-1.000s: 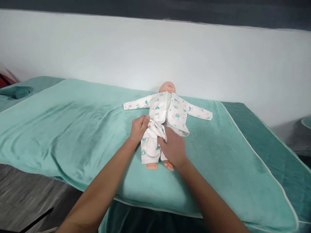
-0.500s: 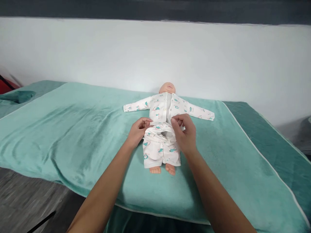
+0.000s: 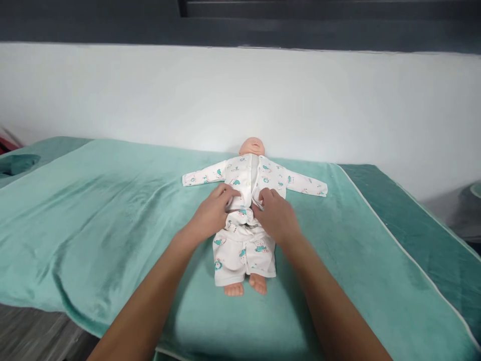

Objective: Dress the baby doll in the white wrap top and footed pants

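A baby doll (image 3: 252,146) lies on its back, head away from me, arms out to the sides and bare feet towards me. It wears a white printed shirt (image 3: 240,173), its front parted down the middle, and matching white pants (image 3: 229,255) bunched at the waist. My left hand (image 3: 214,213) is closed at the shirt's lower left edge, fingers over the cloth and thumb below. With curled fingers, my right hand (image 3: 277,213) pinches the lower corner of the right front flap. The thumb tips are partly hidden by cloth.
A light green blanket (image 3: 124,215) covers the padded surface, with folds on the left. Darker green cloth (image 3: 409,225) shows along the right. Behind the doll's head stands a white wall (image 3: 240,95). Grey flooring (image 3: 33,333) is visible at lower left.
Both hands have moved from the waist area onto the shirt's lower front, and its two flaps hang lower over the pants' waist. The camera view has tilted up slightly.
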Demonstrator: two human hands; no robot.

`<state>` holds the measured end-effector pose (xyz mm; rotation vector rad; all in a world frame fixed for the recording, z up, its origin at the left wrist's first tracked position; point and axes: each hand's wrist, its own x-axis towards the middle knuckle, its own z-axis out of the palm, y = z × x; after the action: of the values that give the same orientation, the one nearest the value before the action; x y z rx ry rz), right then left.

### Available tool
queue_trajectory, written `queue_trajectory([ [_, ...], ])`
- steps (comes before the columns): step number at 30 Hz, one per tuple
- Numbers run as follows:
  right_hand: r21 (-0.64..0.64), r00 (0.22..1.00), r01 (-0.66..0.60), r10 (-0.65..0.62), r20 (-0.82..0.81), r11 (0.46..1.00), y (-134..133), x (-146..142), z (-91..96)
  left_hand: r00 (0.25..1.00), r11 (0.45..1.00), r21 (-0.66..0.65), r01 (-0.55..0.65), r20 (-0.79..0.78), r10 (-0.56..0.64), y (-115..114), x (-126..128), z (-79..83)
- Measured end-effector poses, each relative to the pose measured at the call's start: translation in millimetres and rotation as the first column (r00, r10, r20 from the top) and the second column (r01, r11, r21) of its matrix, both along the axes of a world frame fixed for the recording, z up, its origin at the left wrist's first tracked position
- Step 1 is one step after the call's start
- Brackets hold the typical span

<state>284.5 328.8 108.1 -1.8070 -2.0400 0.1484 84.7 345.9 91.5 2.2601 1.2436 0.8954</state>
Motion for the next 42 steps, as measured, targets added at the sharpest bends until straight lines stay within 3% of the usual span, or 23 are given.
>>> queue_trajectory([
  [2,-0.028,0.998,-0.045,0.046,0.041,0.999,6.2,3.1,5.5,0.987,0.997,0.076,-0.004,-0.159,0.016,5.4,6.0,5.0],
  [4,-0.020,0.994,-0.104,0.105,0.012,0.994,11.5,9.4,6.3,0.975,0.991,0.136,0.010,-0.219,0.020,10.8,13.1,4.2],
  [6,-0.008,0.982,-0.148,0.146,-0.123,0.989,14.6,16.8,2.6,0.992,0.990,0.144,-0.001,-0.121,0.019,15.0,18.4,-2.2],
  [8,-0.014,0.915,-0.153,0.137,-0.379,0.988,15.5,23.8,-3.4,0.983,0.989,0.071,-0.127,0.140,0.117,18.2,18.9,-12.2],
  [10,-0.040,0.746,-0.122,0.065,-0.662,0.992,15.4,30.1,-8.9,0.834,0.944,-0.098,-0.314,0.446,0.324,21.6,13.5,-22.5],
  [13,-0.048,0.489,-0.011,-0.037,-0.871,0.999,17.5,41.8,-13.7,0.458,0.848,-0.343,-0.404,0.726,0.512,29.2,-1.4,-33.3],
  [16,0.004,0.435,0.181,-0.076,-0.897,0.983,25.3,61.6,-17.6,0.243,0.819,-0.432,-0.378,0.807,0.538,37.8,-15.8,-39.2],
  [19,-0.023,0.430,0.363,-0.189,-0.883,0.932,33.7,89.8,-25.9,0.176,0.772,-0.453,-0.445,0.801,0.572,40.3,-24.9,-44.7],
  [23,-0.100,0.499,0.497,-0.379,-0.780,0.862,31.4,130.1,-40.5,0.223,0.713,-0.400,-0.576,0.761,0.608,30.9,-34.3,-51.8],
  [26,-0.142,0.620,0.515,-0.481,-0.619,0.846,19.0,152.1,-46.5,0.258,0.675,-0.371,-0.638,0.723,0.641,22.3,-42.5,-54.5],
  [29,-0.159,0.733,0.523,-0.537,-0.416,0.837,4.8,161.4,-46.7,0.332,0.629,-0.365,-0.686,0.612,0.718,18.9,-50.8,-56.0],
  [32,-0.139,0.773,0.564,-0.579,-0.258,0.814,-5.7,158.2,-45.9,0.425,0.571,-0.275,-0.773,0.443,0.789,20.1,-57.3,-58.5],
  [35,0.093,0.848,0.508,-0.478,-0.229,0.857,-9.0,145.6,-47.6,0.469,0.537,-0.162,-0.828,0.324,0.821,23.6,-59.2,-62.1],
  [38,0.351,0.951,0.289,-0.225,-0.212,0.891,-0.7,127.2,-48.8,0.521,0.528,0.034,-0.848,0.232,0.821,30.7,-55.4,-63.8],
  [40,0.403,0.975,0.166,-0.090,-0.201,0.900,13.7,113.6,-46.6,0.567,0.541,0.173,-0.823,0.189,0.802,39.9,-49.7,-61.3],
  [42,0.399,0.980,0.091,-0.010,-0.201,0.913,35.7,100.3,-41.5,0.631,0.589,0.248,-0.769,0.148,0.762,54.4,-42.1,-55.2],
])
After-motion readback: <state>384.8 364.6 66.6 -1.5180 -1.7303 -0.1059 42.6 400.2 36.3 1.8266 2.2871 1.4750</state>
